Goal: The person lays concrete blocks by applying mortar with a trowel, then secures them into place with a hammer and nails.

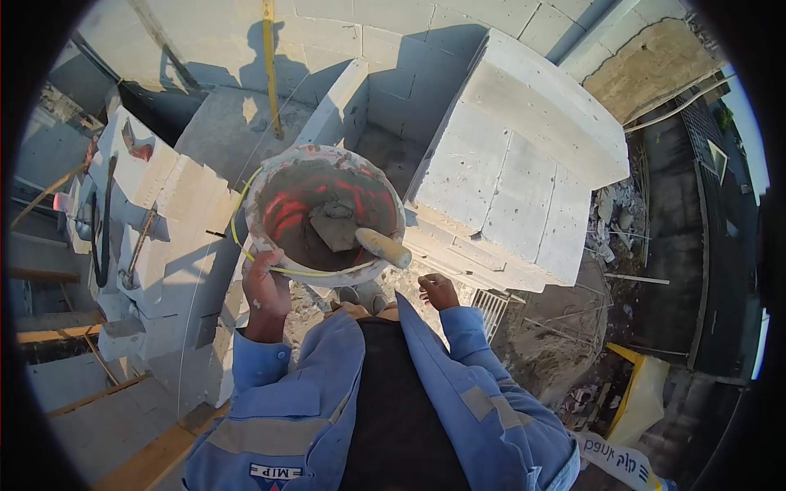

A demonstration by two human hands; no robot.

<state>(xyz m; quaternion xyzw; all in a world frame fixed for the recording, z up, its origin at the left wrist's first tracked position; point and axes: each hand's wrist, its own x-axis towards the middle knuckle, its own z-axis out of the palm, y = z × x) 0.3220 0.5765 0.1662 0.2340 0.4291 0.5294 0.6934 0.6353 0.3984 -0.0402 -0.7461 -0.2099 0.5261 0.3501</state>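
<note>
A mortar-smeared bucket (282,159) with reddish inner walls hangs in front of me, tilted so its inside faces me. My left hand (266,286) is closed at the bucket's near left edge, where the yellow handle (315,272) runs along the rim. Grey mortar (299,233) coats the inside. A trowel lies in it, its blade covered in mortar and its wooden handle (385,247) sticking out over the near right rim. My right hand (438,290) is to the right of the bucket, apart from it, with fingers curled and nothing visible in them.
Large white blocks (524,155) stand close on the right. More cut blocks (176,188) with tools on them are at the left, beside a taut string (196,286). A yellow level (272,69) leans against the block wall (336,37). Rubble and a drop lie at right.
</note>
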